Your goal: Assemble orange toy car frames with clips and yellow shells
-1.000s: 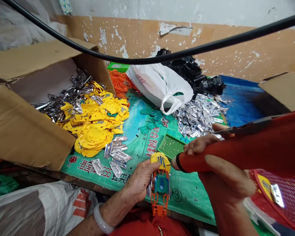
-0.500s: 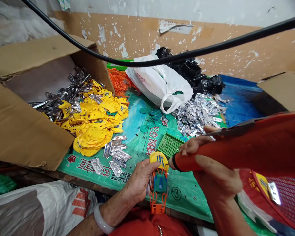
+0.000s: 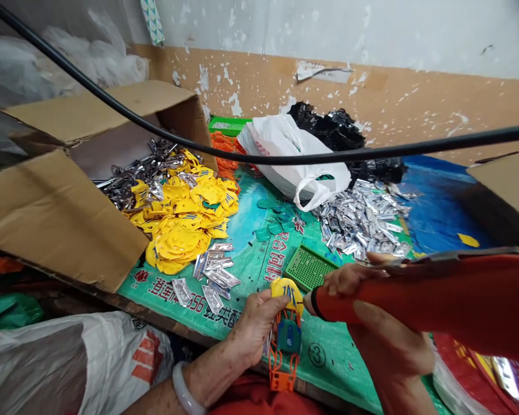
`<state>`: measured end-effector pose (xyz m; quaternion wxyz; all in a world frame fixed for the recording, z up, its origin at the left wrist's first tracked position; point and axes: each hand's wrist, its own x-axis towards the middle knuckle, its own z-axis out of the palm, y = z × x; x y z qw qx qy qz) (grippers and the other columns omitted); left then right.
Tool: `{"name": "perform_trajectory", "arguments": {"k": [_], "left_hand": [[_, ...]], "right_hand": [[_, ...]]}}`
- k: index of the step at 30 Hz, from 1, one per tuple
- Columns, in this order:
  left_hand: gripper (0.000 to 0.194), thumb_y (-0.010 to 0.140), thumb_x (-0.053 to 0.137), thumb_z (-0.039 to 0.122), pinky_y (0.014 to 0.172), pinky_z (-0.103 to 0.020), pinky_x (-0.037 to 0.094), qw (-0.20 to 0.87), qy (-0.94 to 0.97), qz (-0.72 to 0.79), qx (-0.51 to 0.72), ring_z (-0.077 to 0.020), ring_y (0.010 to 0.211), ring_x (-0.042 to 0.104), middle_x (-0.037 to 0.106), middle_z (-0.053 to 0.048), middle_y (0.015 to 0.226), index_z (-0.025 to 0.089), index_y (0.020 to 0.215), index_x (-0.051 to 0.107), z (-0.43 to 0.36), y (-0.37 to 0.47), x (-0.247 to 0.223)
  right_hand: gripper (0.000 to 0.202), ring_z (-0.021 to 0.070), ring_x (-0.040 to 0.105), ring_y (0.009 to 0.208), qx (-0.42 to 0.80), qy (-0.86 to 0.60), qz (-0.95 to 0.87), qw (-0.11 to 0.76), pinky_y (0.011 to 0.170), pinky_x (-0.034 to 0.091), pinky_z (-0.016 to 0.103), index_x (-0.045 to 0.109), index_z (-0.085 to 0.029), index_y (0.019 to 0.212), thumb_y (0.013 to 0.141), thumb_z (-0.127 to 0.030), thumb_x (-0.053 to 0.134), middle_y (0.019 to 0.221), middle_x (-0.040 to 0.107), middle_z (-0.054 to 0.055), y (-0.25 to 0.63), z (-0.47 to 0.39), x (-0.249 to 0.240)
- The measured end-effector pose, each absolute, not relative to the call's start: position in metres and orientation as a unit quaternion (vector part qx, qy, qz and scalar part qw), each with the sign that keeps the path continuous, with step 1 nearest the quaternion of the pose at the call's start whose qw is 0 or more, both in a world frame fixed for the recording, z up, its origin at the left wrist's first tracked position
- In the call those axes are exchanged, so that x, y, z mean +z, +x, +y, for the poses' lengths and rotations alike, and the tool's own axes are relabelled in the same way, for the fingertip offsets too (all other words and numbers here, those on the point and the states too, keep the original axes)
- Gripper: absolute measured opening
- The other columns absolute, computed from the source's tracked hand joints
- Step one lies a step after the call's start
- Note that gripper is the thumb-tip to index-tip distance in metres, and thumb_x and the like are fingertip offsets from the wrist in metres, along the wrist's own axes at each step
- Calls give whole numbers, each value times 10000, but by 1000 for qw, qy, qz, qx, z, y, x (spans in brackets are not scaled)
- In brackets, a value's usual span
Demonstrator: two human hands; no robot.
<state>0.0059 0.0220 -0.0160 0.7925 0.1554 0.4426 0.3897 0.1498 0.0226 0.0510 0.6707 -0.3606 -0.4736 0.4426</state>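
Observation:
My left hand [image 3: 257, 323] grips a plastic toy assembly near the table's front edge, thumb pressed on its yellow shell [image 3: 281, 286]. An orange frame [image 3: 283, 380] runs down from the shell, with a dark green block [image 3: 289, 336] in its middle. Silver strips show along the frame's left side, partly behind my fingers. My right hand [image 3: 391, 340] is wrapped round a thick red power screwdriver [image 3: 450, 300], which lies nearly level. Its narrow tip meets the right edge of the yellow shell; the exact contact is hard to make out.
A tipped cardboard box [image 3: 64, 213] spills dark metallic parts and yellow shells [image 3: 177, 242] at left. Silver plates [image 3: 358, 219], a green basket [image 3: 311, 268] and a white plastic bag [image 3: 285, 155] sit farther back. A black cable [image 3: 251, 158] crosses overhead.
The whole view has shifted, so the table and both hands appear lower and slightly right. Both hands keep their hold, with the screwdriver tip still at the yellow shell.

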Motion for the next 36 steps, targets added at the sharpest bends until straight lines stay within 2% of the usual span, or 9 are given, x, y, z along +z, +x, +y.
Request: {"name": "perform_trajectory", "arguments": {"k": [4,9,12,17,23,27,36], "left_hand": [[315,632,769,336,453,-182,431,788,194,455,366,-94,476,562,671,-31,634,95,812,679,25,2,-13],[318,674,736,342,434,-189,414,782,219,480,331,-103,465,556,672,-40,626,92,864,683,26,0,-12],[293,684,718,325,453,-189,420,784,217,474,338,-103,479,563,665,-33,614,97,864,685,26,-1,-11],[221,683,726,309,406,-168,378,786,209,473,337,-67,408,496,626,-6,561,103,747,676,26,-1,-10],[297,680,723,329,400,-182,418,793,205,479,316,-84,419,521,652,-28,615,96,861,682,28,0,-14],[267,676,725,303,409,-167,411,796,200,475,316,-75,436,530,661,-40,638,83,824,689,29,-2,-13],[242,652,744,292,459,-171,430,801,202,464,318,-83,474,556,678,-39,622,92,781,702,31,-3,-10]], "right_hand": [[202,165,582,638,411,-353,-451,709,666,505,365,632,-237,854,671,-190,704,670,621,-16,155,36,65],[323,141,551,524,340,-390,-401,756,570,466,321,619,-214,853,558,-121,711,600,605,-48,148,73,63],[304,137,542,511,338,-413,-382,754,563,458,324,593,-195,785,522,-134,733,596,588,-57,143,88,49],[262,139,548,517,334,-432,-390,742,567,456,323,562,-187,710,529,-141,746,600,605,-48,140,95,35],[236,143,551,507,344,-421,-387,745,534,451,317,571,-179,673,529,-120,749,596,613,-40,139,97,32],[247,140,561,520,349,-417,-388,744,547,458,316,591,-177,708,538,-104,755,611,616,-43,138,97,32],[211,136,563,521,339,-419,-413,734,545,473,312,597,-180,660,551,-148,775,615,633,-35,139,95,28]]}}
